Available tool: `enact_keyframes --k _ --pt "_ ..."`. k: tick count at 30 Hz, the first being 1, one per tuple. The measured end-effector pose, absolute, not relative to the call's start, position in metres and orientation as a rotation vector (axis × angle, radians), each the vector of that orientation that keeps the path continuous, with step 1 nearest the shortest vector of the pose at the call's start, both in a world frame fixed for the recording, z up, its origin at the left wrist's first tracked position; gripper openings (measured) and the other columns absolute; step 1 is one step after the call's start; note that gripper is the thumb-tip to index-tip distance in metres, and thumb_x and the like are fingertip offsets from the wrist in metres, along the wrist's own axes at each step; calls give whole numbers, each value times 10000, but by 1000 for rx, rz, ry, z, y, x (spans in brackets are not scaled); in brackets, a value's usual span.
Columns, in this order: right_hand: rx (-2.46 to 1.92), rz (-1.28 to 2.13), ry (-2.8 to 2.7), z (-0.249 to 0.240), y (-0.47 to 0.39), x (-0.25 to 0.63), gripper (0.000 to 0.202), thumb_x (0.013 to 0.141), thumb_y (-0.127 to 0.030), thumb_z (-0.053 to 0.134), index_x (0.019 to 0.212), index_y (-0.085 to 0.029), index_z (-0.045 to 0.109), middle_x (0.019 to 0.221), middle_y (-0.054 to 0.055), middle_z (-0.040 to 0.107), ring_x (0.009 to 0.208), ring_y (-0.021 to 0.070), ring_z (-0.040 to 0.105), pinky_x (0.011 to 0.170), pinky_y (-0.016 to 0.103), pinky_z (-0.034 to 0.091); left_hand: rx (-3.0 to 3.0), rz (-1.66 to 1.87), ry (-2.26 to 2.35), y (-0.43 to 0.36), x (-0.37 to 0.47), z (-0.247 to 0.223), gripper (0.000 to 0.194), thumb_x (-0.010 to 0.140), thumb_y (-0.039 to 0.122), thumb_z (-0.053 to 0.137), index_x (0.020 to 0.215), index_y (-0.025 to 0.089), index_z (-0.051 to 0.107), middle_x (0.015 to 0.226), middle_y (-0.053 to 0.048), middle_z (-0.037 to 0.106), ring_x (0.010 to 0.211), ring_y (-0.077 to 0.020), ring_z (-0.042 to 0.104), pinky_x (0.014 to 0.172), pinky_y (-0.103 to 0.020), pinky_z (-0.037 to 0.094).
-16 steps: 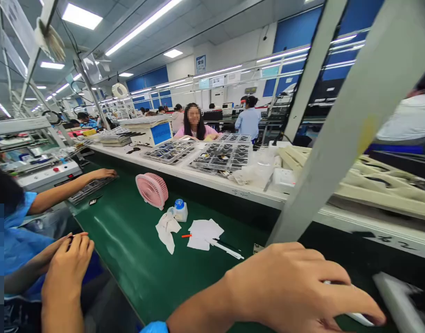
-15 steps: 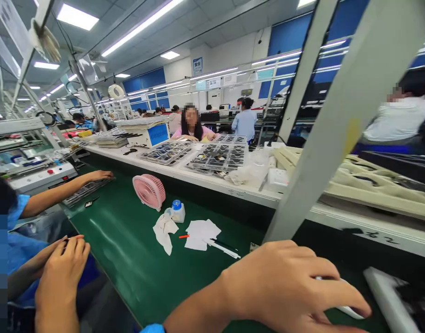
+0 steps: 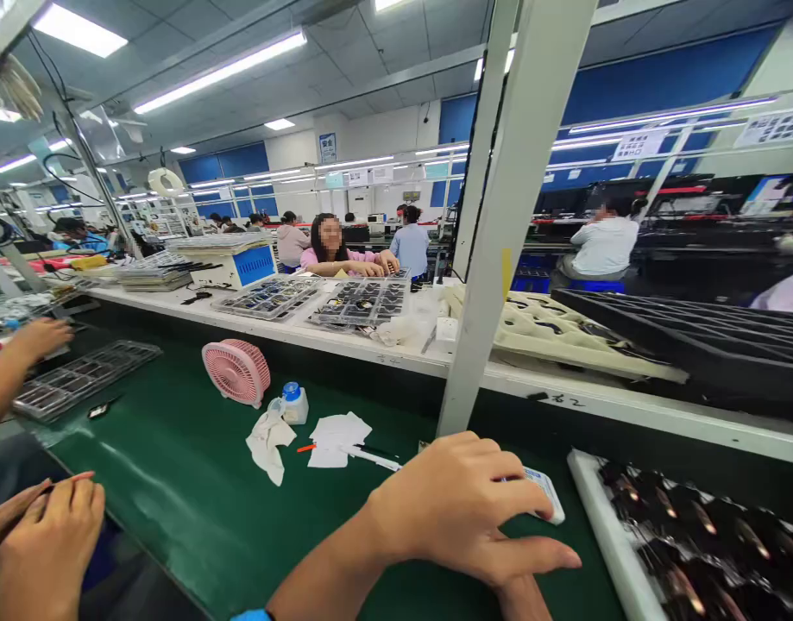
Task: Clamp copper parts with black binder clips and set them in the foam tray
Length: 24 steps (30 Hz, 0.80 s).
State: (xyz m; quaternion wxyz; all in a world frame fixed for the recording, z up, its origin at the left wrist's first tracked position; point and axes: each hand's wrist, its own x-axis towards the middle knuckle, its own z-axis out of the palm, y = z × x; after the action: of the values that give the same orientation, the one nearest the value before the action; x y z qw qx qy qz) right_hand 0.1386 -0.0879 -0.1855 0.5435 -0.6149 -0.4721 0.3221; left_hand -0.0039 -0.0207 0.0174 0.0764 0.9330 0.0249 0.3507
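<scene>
Though the left hand (image 3: 457, 507) is open, the right hand (image 3: 520, 590) beneath is too hidden to tell.

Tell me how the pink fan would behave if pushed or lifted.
The pink fan probably feels light for its size, given its openwork, plastic-looking build. It looks rigid, so it should keep its shape when gripped. A high push might tip it, since it stands upright on the green work surface.
</scene>
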Motion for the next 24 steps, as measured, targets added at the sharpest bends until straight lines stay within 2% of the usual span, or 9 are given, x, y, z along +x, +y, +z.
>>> enact_keyframes --k 3,5,7,11,13,15,18,20,24 --pt "-1449 812 -1117 -193 -87 139 411 967 -569 531 917 -198 700 928 76 674 849 241 631 704 345 547 2765 1040 65 -25 -8 20 401 979 516 566 842 159 685 732 -29 641 686 -150 586 671 -292 418" --pt "-1436 847 -1097 -196 -85 140 543 904 -694 476 763 -197 645 719 53 600 683 223 552 565 323 467 2675 1014 76 -25 -12 18 353 975 475 579 862 160 690 759 -36 660 720 -154 598 708 -289 435" --pt "-1430 878 -1035 -196 -83 141 604 861 -772 440 694 -202 548 625 13 501 591 175 441 513 294 376 2589 943 114 -21 -15 9 292 950 431 617 862 165 698 782 -38 672 751 -159 607 736 -284 446" --pt "-1414 913 -887 -190 -79 139 649 838 -852 374 666 -227 410 595 -26 407 560 144 356 517 281 299 2412 771 481 -2 -23 -35 223 891 388 680 942 173 713 862 -34 657 741 -147 579 699 -270 446" --pt "-1396 922 -862 -188 -78 137 662 825 -875 360 677 -231 404 593 -31 401 553 145 357 518 284 292 2239 755 715 9 -24 -65 304 855 413 709 1042 174 695 938 -32 641 721 -132 547 681 -265 442" --pt "-1390 932 -843 -188 -76 136 662 824 -879 359 682 -234 399 591 -33 403 546 145 364 517 284 293 2031 743 811 18 -23 -94 370 848 457 698 1066 160 670 919 -29 627 721 -129 535 674 -261 440" --pt "-1398 980 -870 -190 -76 135 662 820 -875 386 673 -230 407 582 -29 422 542 146 381 512 280 300 1720 600 713 21 -18 -132 515 844 631 623 997 139 621 819 -22 609 646 -122 544 583 -249 422" --pt "-1403 1021 -925 -191 -77 135 664 805 -874 417 660 -226 422 584 -21 444 556 152 405 517 280 322 1570 481 637 19 -15 -149 622 777 755 613 921 152 568 734 -6 600 545 -113 533 494 -239 379" --pt "-1430 1072 -956 -193 -81 132 662 755 -882 478 658 -229 425 605 -22 450 578 159 423 540 285 376 1435 492 634 13 -12 -169 678 660 816 678 830 184 499 597 46 556 441 -95 481 431 -229 336"
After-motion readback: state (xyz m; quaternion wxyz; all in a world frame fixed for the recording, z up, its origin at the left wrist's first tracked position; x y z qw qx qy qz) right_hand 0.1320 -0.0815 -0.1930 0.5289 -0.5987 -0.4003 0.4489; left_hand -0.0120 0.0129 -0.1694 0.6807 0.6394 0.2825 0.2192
